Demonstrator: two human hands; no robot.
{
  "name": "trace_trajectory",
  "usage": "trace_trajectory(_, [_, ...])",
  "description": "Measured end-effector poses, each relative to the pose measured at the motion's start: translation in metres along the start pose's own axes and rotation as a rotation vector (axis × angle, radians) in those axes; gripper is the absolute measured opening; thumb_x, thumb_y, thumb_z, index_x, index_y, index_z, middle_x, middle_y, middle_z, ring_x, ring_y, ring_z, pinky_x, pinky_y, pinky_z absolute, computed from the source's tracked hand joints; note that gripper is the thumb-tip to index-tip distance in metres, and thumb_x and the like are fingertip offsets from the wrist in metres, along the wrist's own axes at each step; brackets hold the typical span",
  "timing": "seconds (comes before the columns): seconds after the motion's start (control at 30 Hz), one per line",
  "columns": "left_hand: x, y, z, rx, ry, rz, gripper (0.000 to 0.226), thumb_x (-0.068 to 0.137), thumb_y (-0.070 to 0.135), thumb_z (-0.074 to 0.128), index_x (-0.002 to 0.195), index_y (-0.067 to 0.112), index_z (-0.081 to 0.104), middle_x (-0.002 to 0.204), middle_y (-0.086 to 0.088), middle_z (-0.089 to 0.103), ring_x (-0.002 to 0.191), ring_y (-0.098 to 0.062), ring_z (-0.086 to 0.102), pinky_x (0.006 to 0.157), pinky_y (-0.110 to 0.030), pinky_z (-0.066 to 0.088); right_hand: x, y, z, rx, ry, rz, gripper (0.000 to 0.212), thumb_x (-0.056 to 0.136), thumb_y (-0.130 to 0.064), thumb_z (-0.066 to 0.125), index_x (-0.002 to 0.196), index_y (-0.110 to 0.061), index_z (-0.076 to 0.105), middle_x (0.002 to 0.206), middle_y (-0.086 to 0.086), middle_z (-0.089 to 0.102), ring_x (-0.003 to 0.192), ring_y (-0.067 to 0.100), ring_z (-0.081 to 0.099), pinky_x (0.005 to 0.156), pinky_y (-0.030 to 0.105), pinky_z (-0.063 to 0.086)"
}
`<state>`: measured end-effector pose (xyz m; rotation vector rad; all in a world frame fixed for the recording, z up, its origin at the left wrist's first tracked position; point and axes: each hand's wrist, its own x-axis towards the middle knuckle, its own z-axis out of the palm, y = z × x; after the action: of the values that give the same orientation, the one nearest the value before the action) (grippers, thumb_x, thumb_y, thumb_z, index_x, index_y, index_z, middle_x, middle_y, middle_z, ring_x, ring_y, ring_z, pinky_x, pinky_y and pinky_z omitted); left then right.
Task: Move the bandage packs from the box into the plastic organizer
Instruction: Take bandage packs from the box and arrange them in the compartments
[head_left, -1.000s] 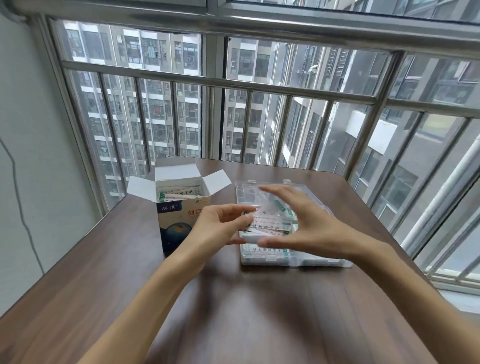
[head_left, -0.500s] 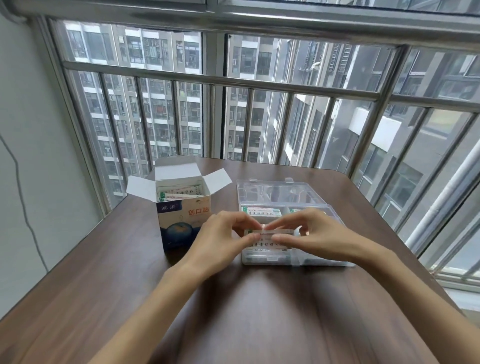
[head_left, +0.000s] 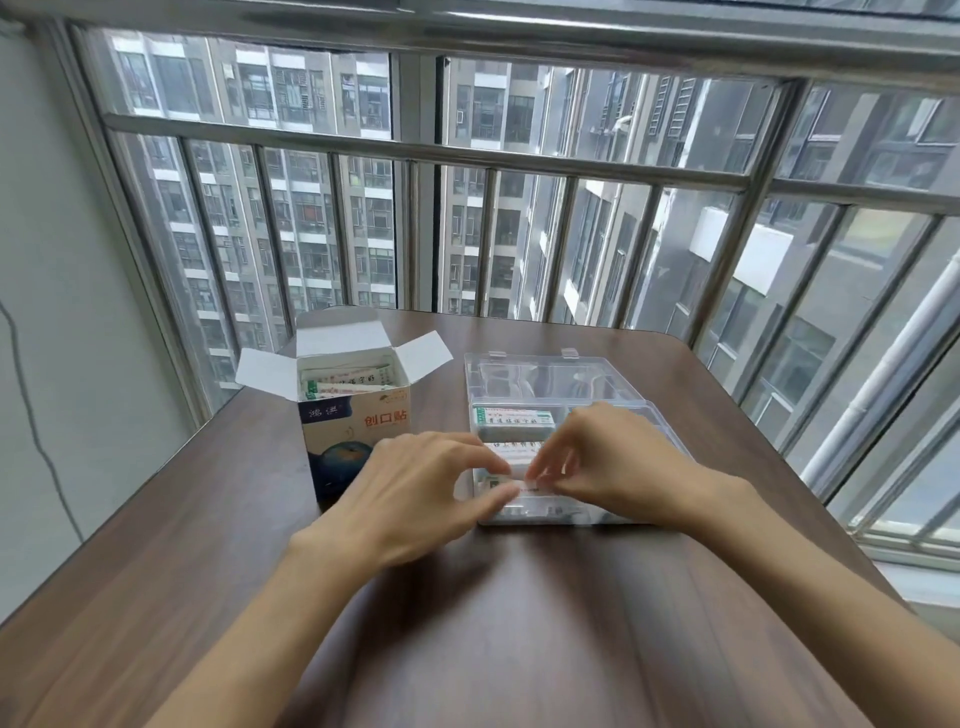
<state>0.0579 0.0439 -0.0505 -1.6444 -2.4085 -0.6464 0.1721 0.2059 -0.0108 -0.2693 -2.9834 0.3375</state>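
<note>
An open cardboard bandage box (head_left: 358, 426) stands on the brown table, with several bandage packs (head_left: 345, 382) showing in its top. To its right lies the clear plastic organizer (head_left: 545, 379), lid open and lying flat behind it. A bandage pack (head_left: 514, 417) lies in a far-left compartment. My left hand (head_left: 415, 488) and my right hand (head_left: 613, 462) meet over the near-left compartments and pinch a white bandage pack (head_left: 517, 452) between their fingertips, low in the organizer. The hands hide the near compartments.
The wooden table (head_left: 467, 623) ends at a metal window railing (head_left: 415, 150) just behind the box and organizer. A pale wall stands on the left. The table's right edge runs close to the organizer.
Both hands have lowered the pack from above the organizer down into its near-left part, and the fingers have closed in around it.
</note>
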Motion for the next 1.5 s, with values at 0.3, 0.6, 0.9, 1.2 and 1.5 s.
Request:
trace_trajectory(0.3, [0.003, -0.004, -0.002, 0.125, -0.130, 0.060, 0.047, 0.083, 0.070, 0.045, 0.121, 0.045, 0.056, 0.122, 0.025, 0.059, 0.111, -0.004, 0.056, 0.078, -0.026, 0.041, 0.006, -0.006, -0.006, -0.102, -0.108, 0.017, 0.014, 0.081, -0.033, 0.069, 0.093, -0.031, 0.075, 0.087, -0.010, 0.073, 0.083, 0.008, 0.066, 0.072, 0.029, 0.053])
trace_trajectory(0.6, [0.004, -0.006, -0.001, 0.099, -0.155, 0.071, 0.036, 0.085, 0.065, 0.051, 0.113, 0.043, 0.057, 0.121, 0.023, 0.060, 0.108, -0.004, 0.056, 0.073, -0.024, 0.036, 0.013, -0.018, -0.031, -0.219, -0.099, 0.227, 0.009, 0.080, -0.025, 0.069, 0.085, -0.027, 0.076, 0.062, -0.010, 0.066, 0.063, 0.006, 0.060, 0.062, 0.022, 0.045])
trace_trajectory(0.9, [0.001, -0.004, -0.004, 0.089, -0.145, 0.073, 0.033, 0.085, 0.064, 0.051, 0.105, 0.037, 0.055, 0.113, 0.015, 0.063, 0.100, -0.011, 0.058, 0.068, -0.027, 0.031, 0.024, -0.031, -0.015, -0.318, -0.471, 0.481, 0.026, 0.089, -0.016, 0.046, 0.063, -0.013, 0.046, 0.027, -0.008, 0.045, 0.043, 0.006, 0.046, 0.048, 0.021, 0.035])
trace_trajectory(1.2, [0.002, -0.003, -0.002, 0.084, -0.147, 0.086, 0.034, 0.088, 0.061, 0.049, 0.108, 0.035, 0.054, 0.118, 0.014, 0.062, 0.103, -0.014, 0.058, 0.079, -0.031, 0.042, 0.021, -0.024, -0.018, -0.185, -0.468, 0.492, 0.035, 0.087, -0.025, 0.060, 0.057, -0.012, 0.048, 0.030, -0.008, 0.045, 0.034, 0.009, 0.039, 0.043, 0.020, 0.033])
trace_trajectory(1.5, [-0.017, -0.012, -0.050, -0.144, 0.674, -0.145, 0.018, 0.084, 0.048, 0.064, 0.081, 0.031, 0.065, 0.062, 0.026, 0.054, 0.054, 0.003, 0.053, 0.053, -0.013, 0.035, 0.023, -0.050, -0.049, 0.076, 0.080, 0.130, 0.021, 0.083, -0.040, 0.067, 0.098, -0.027, 0.072, 0.057, -0.013, 0.057, 0.048, -0.006, 0.052, 0.060, 0.023, 0.047])
